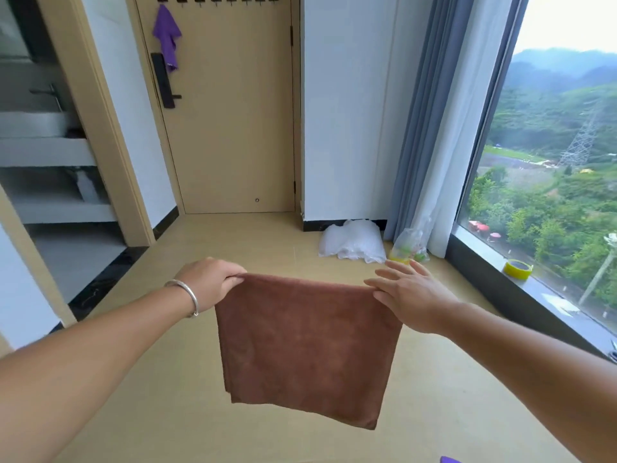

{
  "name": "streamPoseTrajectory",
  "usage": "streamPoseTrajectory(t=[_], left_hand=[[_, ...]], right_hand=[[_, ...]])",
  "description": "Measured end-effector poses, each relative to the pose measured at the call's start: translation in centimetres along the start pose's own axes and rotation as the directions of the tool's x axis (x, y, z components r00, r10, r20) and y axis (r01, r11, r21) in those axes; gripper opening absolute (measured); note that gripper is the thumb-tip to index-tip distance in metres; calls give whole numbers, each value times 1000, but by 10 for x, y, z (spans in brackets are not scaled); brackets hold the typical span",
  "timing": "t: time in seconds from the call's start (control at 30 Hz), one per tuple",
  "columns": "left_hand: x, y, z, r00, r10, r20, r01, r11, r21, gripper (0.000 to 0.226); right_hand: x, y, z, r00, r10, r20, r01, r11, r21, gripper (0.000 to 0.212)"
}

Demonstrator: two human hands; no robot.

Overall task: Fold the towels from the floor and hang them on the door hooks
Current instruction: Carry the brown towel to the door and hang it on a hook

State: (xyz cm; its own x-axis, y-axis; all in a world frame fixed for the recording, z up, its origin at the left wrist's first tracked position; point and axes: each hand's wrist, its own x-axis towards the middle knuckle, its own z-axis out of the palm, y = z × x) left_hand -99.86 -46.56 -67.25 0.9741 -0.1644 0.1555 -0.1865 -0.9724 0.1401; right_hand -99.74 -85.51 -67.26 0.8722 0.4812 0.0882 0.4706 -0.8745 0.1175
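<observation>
The left hand [210, 279] pinches one top corner of the folded brown microfibre towel [307, 349]; the right hand [414, 295] pinches the other corner with its thumb, fingers splayed straight.

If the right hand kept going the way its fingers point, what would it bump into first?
Probably the white plastic bag on the floor by the wall. The right hand's fingers point up-left toward it, though depth is hard to judge.
</observation>
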Motion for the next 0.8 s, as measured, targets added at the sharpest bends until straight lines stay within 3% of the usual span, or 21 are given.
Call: streamPoseTrajectory(t=[0.2,0.43,0.8], left_hand=[[20,23,-172,973,-35,-227,47,998,48,12],[35,43,-371,968,-70,-243,104,986,129,15],[51,81,-660,944,-100,-316,176,960,220,25]], right_hand=[[16,13,-158,991,24,-132,-20,999,36,44],[39,25,-362,960,32,-280,-15,998,61,39],[76,30,-650,924,95,-370,-103,995,-2,37]])
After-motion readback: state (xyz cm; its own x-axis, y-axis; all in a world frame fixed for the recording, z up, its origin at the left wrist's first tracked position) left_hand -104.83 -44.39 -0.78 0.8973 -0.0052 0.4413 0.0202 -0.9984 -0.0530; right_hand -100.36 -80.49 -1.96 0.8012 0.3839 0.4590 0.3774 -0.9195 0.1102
